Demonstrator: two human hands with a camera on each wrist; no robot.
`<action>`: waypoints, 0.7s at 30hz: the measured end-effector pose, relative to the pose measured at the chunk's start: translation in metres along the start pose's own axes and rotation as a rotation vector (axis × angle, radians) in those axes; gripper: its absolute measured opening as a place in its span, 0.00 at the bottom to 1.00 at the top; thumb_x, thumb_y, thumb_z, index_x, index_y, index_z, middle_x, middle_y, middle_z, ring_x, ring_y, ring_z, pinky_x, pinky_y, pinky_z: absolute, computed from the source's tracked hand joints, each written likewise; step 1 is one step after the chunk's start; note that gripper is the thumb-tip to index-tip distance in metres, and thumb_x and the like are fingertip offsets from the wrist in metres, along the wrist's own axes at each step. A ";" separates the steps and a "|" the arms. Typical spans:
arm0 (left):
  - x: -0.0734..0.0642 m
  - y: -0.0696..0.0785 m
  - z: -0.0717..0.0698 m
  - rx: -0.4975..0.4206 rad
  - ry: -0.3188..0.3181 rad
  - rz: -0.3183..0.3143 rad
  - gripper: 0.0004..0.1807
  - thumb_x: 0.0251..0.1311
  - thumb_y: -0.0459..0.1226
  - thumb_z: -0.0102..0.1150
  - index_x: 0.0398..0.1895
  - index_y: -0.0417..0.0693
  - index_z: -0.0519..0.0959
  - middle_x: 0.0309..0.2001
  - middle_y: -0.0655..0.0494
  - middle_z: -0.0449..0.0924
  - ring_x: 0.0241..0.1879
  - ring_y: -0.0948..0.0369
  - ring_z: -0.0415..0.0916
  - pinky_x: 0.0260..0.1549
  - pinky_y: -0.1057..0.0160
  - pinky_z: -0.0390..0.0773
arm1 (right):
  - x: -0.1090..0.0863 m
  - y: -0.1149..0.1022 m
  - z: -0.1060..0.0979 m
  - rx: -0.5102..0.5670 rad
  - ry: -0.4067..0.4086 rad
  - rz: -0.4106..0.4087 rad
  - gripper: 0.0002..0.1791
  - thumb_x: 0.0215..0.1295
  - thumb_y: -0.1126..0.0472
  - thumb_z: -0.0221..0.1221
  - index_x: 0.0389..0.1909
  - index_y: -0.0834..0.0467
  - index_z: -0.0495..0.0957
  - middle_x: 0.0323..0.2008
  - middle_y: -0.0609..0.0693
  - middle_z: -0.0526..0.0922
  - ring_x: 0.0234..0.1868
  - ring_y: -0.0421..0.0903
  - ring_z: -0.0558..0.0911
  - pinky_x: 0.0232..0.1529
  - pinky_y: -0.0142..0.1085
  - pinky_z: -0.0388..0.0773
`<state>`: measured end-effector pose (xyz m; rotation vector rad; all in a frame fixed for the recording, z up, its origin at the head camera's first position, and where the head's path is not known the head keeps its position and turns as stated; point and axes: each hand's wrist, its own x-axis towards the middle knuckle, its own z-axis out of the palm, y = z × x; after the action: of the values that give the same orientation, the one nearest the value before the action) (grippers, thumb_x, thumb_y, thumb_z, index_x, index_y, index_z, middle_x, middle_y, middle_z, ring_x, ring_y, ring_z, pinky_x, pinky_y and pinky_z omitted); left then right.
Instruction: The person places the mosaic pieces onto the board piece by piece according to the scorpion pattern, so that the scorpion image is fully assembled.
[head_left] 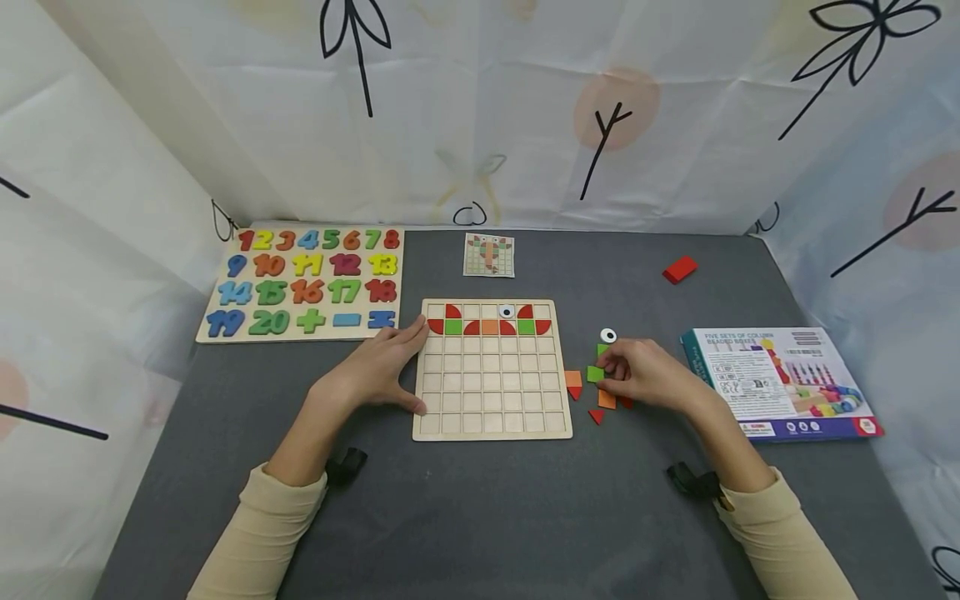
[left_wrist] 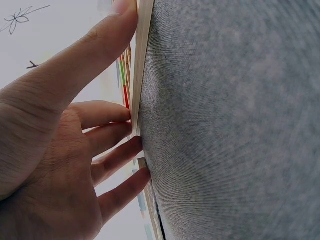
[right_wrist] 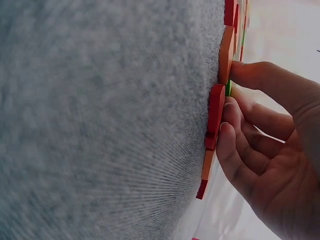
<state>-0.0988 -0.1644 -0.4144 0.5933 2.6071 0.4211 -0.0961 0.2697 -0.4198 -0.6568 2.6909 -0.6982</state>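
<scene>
Hands are working apart. Left hand is touching the left edge of the grid board mid-bench, thumb and fingers spread. Right hand is pinching a green square right of the board, among loose pieces. Coloured tiles are occupying the far rows. Number board is lying far left.

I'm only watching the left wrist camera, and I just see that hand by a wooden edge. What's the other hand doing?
Observer: The right hand pinches a green square beside the wooden board.
Child: Ooh! Is there any little picture lying about?
Observer: Yes, a small patterned card lies beyond the wooden board.
Child: Anything round on the board?
Observer: One eye piece sits in its farthest row.
</scene>
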 end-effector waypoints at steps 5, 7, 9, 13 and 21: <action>0.001 0.000 0.000 -0.005 0.000 -0.006 0.74 0.46 0.57 0.87 0.88 0.41 0.51 0.90 0.46 0.45 0.81 0.39 0.59 0.77 0.38 0.68 | -0.001 0.001 -0.003 0.011 0.017 -0.016 0.10 0.64 0.63 0.76 0.43 0.62 0.88 0.31 0.46 0.86 0.31 0.35 0.78 0.34 0.29 0.78; 0.001 -0.001 0.000 -0.005 0.001 -0.007 0.74 0.45 0.57 0.88 0.89 0.41 0.50 0.90 0.46 0.45 0.81 0.39 0.59 0.77 0.38 0.67 | -0.002 0.000 -0.005 0.029 0.032 -0.026 0.10 0.64 0.63 0.76 0.42 0.62 0.88 0.30 0.46 0.86 0.31 0.35 0.78 0.33 0.29 0.78; 0.001 -0.001 0.000 -0.005 0.002 -0.008 0.75 0.45 0.57 0.88 0.89 0.42 0.50 0.90 0.46 0.45 0.80 0.40 0.59 0.77 0.38 0.68 | -0.001 -0.001 -0.007 0.047 0.051 -0.043 0.09 0.64 0.63 0.76 0.42 0.61 0.88 0.30 0.46 0.86 0.30 0.34 0.79 0.33 0.29 0.78; 0.001 -0.001 -0.001 -0.012 -0.002 -0.012 0.75 0.45 0.58 0.87 0.89 0.42 0.49 0.91 0.47 0.45 0.81 0.40 0.58 0.77 0.39 0.68 | 0.005 -0.007 -0.007 0.070 0.083 -0.091 0.09 0.63 0.64 0.77 0.42 0.60 0.88 0.30 0.45 0.86 0.30 0.33 0.80 0.34 0.30 0.80; 0.001 -0.001 0.000 -0.005 -0.007 -0.011 0.75 0.45 0.58 0.87 0.89 0.42 0.50 0.91 0.47 0.45 0.81 0.39 0.58 0.77 0.39 0.68 | 0.035 -0.040 -0.002 0.099 0.074 -0.171 0.11 0.63 0.63 0.77 0.44 0.60 0.88 0.33 0.47 0.87 0.32 0.36 0.81 0.35 0.30 0.80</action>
<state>-0.1002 -0.1650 -0.4150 0.5769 2.6004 0.4209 -0.1130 0.2219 -0.4030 -0.8580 2.6682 -0.9099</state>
